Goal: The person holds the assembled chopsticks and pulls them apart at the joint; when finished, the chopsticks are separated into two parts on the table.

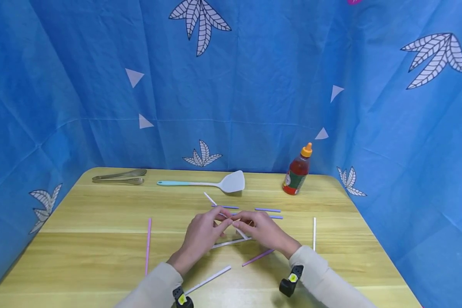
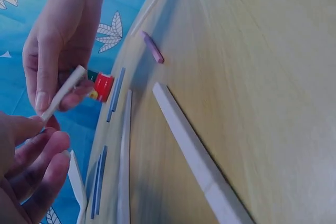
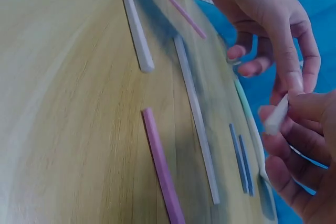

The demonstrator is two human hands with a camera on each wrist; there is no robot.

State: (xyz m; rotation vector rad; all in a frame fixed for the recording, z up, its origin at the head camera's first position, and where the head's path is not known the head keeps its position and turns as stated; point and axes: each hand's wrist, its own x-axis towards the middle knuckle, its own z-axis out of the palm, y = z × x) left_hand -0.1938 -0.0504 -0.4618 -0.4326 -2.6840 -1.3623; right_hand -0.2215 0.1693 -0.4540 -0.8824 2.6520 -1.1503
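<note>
Both hands meet over the middle of the table and hold one thin white stick (image 2: 65, 92). My left hand (image 1: 204, 231) pinches it between thumb and fingertips, the other fingers loosely bent. Fingertips close by, my right hand (image 1: 259, 229) pinches the same stick with thumb and forefinger. The stick slants from far left to near right; fingers hide its middle. Under the hands lies another white stick (image 1: 231, 242). A pink stick (image 1: 259, 257) lies below the right hand, and a further white stick (image 1: 208, 280) is nearer me.
Short blue sticks (image 1: 267, 209) lie just beyond the hands. A pink stick (image 1: 148, 246) is at left, a white stick (image 1: 314, 231) at right. Along the back are metal tongs (image 1: 119, 176), a white spatula (image 1: 231, 182) and a red sauce bottle (image 1: 296, 173), before a blue curtain (image 1: 254, 85).
</note>
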